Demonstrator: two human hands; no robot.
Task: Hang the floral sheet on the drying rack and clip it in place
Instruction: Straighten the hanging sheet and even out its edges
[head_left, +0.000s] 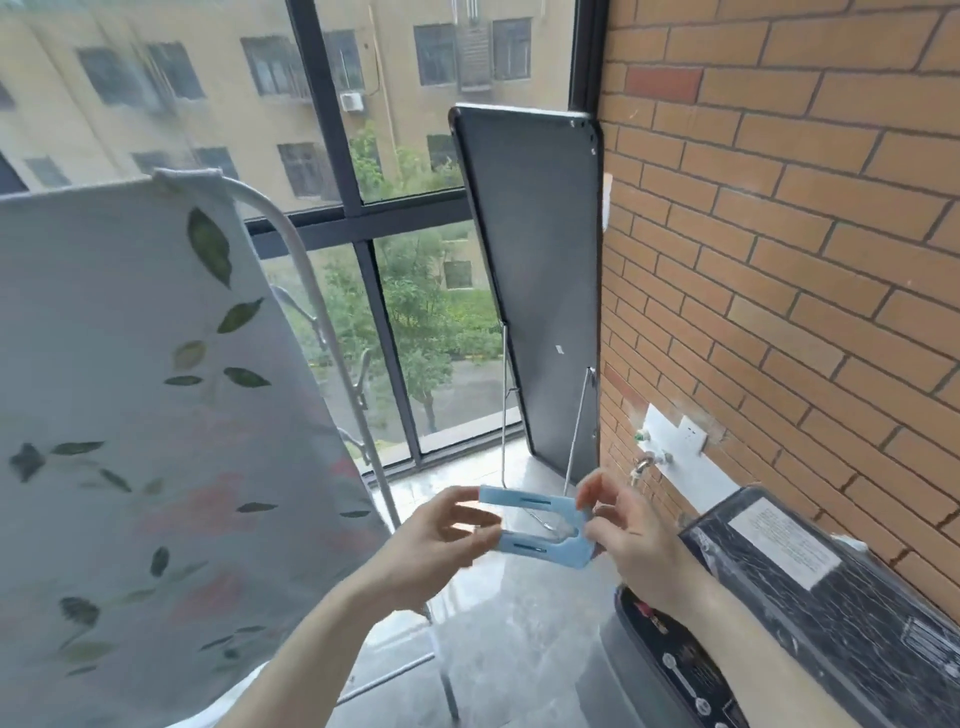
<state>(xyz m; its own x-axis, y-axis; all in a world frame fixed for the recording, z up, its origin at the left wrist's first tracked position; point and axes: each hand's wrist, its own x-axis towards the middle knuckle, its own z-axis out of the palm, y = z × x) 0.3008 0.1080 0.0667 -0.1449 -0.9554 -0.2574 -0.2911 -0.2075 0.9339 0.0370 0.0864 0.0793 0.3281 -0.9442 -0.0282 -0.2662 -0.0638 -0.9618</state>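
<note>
You can read no text here. The white label (787, 540) on the dark lid of the washing machine (831, 587) at the near right carries lines of print, but they are too small and blurred to make out. The markings on its control panel (680, 670) and the small sticker (560, 349) on the dark panel (535, 270) leaning at the far wall are equally unreadable.

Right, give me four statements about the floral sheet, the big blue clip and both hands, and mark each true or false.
1. The pale leaf-print floral sheet already hangs over the white tubular drying rack. True.
2. The large light-blue plastic clip is fastened on the sheet. False: it is held in the air, off the sheet.
3. Both the left hand and the right hand hold the clip. True.
4. The clip is red. False: light blue.
</note>
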